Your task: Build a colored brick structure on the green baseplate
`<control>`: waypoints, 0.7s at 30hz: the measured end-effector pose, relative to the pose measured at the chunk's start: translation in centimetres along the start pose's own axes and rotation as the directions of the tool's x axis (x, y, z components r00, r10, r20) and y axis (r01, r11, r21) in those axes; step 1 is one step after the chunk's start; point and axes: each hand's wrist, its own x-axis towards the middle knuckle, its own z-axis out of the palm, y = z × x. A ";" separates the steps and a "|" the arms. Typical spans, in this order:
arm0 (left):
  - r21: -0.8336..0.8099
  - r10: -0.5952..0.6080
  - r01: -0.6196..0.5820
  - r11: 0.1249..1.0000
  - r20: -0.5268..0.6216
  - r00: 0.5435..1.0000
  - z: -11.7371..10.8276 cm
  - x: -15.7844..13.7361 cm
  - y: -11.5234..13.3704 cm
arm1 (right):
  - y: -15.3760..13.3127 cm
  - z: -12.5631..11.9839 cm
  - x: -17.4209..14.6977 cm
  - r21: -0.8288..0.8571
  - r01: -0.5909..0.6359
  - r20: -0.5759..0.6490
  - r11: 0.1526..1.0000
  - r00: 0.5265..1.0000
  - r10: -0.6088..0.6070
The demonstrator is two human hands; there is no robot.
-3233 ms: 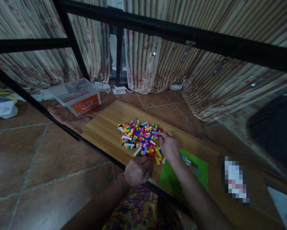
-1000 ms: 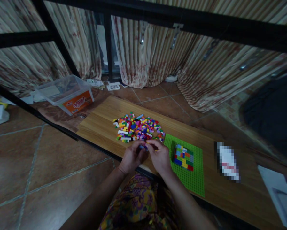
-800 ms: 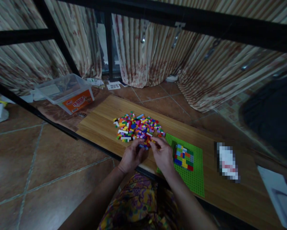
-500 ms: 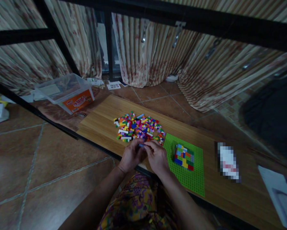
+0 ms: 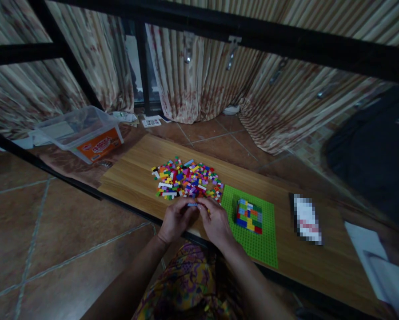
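Observation:
Between the fingertips of both hands is a small light-blue toy brick (image 5: 192, 204), partly covered by the fingers. My left hand (image 5: 176, 221) pinches it from the left, and my right hand (image 5: 215, 222) grips it from the right. Just beyond the hands lies a loose pile of toy bricks (image 5: 186, 178) in many colours. To the right of my right hand is a green studded baseplate (image 5: 262, 251), bearing a low, roughly square block of mixed-colour bricks (image 5: 249, 216).
The wooden table (image 5: 129, 166) has a dark front edge. A clear plastic bin (image 5: 82, 129) with an orange label stands beyond its left end. A pixelated pale object (image 5: 306, 220) and white sheets (image 5: 366, 253) lie to the right. A black metal bar (image 5: 206, 20) crosses above.
The whole view has shifted slightly, so the scene sits further left. Both hands still hold the light-blue brick, which shows a little more clearly between the fingertips.

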 end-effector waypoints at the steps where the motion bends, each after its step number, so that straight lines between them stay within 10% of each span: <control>1: -0.015 0.000 0.000 1.000 -0.002 1.000 0.0 0.0 0.0 | -0.1 0.1 -0.1 0.025 -0.008 0.002 1.000 1.000 0.008; 9: -0.056 -0.015 0.016 0.998 0.022 1.000 0.1 -0.1 -0.2 | 0.5 -3.7 -1.9 0.034 -0.037 -0.088 0.999 0.995 0.040; 21: 0.169 0.063 -0.073 0.983 0.067 0.996 -0.1 0.1 -0.2 | 9.7 -12.9 -4.8 -0.167 -0.334 -0.424 0.928 0.874 0.239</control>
